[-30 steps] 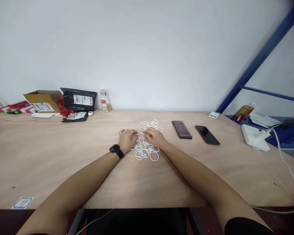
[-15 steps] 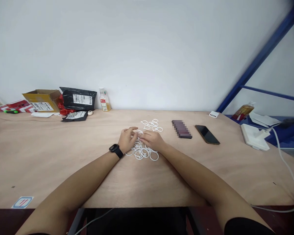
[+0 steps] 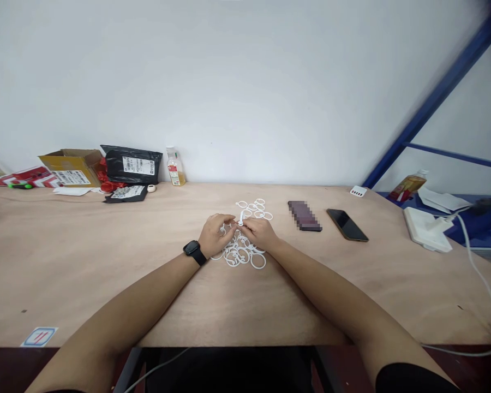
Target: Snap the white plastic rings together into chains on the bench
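Observation:
A white plastic ring, seen nearly edge-on, is pinched between the fingertips of both hands. My left hand, with a black watch on its wrist, closes on it from the left. From the right side my right hand grips it with thumb and curled fingers. Below the hands lies a pile of similar white rings with small loops or clips on them, partly covered by the hands. A smaller group of rings is spread on the table just beyond the fingers.
Right of the hands lie a pixelated dark phone-shaped item and a black phone. A white power block with a cable sits farther right. A bottle, black parcel bag and cardboard box stand back left.
The held ring has turned up to an edge-on position between the fingertips. Both hands have shifted slightly, and more of the pile shows below them.

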`<state>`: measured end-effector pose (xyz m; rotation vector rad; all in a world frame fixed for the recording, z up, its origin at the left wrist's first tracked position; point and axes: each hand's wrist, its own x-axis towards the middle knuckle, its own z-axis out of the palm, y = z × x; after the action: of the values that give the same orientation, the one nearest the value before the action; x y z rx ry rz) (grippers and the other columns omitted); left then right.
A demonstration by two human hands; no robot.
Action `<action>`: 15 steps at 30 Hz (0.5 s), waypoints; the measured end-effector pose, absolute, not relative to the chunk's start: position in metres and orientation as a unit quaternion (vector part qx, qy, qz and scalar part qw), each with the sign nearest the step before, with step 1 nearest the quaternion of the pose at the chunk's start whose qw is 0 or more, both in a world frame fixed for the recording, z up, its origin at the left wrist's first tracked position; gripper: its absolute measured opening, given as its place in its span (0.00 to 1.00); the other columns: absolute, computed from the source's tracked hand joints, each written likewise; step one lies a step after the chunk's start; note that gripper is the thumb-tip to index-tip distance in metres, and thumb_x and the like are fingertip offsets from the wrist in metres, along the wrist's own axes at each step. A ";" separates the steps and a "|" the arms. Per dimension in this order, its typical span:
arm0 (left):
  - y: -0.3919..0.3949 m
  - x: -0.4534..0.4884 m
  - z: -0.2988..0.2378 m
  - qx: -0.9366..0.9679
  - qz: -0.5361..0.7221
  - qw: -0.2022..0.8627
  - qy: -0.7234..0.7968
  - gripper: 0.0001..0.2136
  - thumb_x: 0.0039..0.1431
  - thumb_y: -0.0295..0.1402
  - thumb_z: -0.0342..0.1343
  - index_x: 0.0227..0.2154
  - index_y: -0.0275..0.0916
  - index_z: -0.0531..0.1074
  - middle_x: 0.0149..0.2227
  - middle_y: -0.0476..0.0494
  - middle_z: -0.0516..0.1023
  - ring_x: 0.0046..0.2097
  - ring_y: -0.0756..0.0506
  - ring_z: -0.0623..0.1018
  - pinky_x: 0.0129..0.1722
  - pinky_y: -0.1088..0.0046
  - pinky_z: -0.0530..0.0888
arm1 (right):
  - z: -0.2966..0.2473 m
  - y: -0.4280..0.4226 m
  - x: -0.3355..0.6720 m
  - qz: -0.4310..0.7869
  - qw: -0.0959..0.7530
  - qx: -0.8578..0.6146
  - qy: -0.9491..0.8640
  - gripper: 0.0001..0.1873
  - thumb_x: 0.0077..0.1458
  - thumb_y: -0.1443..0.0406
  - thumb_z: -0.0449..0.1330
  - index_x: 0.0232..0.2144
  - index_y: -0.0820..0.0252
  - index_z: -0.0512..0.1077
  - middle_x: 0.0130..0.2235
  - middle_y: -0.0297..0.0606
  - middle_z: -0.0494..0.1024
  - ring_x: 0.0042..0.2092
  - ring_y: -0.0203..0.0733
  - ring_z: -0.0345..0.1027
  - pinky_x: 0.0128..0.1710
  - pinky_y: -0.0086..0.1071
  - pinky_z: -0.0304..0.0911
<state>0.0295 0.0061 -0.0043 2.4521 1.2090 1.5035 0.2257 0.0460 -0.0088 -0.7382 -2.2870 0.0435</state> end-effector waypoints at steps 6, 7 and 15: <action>0.010 0.028 -0.005 0.811 0.463 -0.014 0.358 0.08 0.62 0.36 0.55 0.41 0.41 0.73 0.39 0.43 0.80 0.42 0.44 0.77 0.44 0.63 0.71 | -0.009 0.046 0.226 -0.031 0.330 -0.277 -0.902 0.19 0.65 0.61 0.50 0.24 0.59 0.68 0.23 0.35 0.72 0.27 0.35 0.63 0.29 0.29 0.50; 0.010 0.028 -0.005 0.811 0.463 -0.018 0.356 0.07 0.62 0.36 0.55 0.41 0.41 0.73 0.39 0.43 0.80 0.42 0.44 0.77 0.44 0.63 0.71 | -0.009 0.046 0.225 -0.042 0.324 -0.274 -0.905 0.19 0.64 0.61 0.50 0.23 0.60 0.68 0.23 0.35 0.71 0.27 0.35 0.63 0.28 0.29 0.49; 0.009 0.028 -0.004 0.821 0.455 -0.015 0.344 0.08 0.63 0.35 0.53 0.41 0.42 0.75 0.38 0.43 0.79 0.41 0.45 0.76 0.43 0.64 0.72 | -0.008 0.043 0.223 -0.053 0.298 -0.276 -0.912 0.19 0.63 0.60 0.50 0.21 0.60 0.66 0.21 0.34 0.70 0.25 0.34 0.61 0.27 0.30 0.46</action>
<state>0.0283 0.0089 -0.0041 2.6058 1.0908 1.4423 0.2232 0.0432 -0.0084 -0.7324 -2.4241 -0.1403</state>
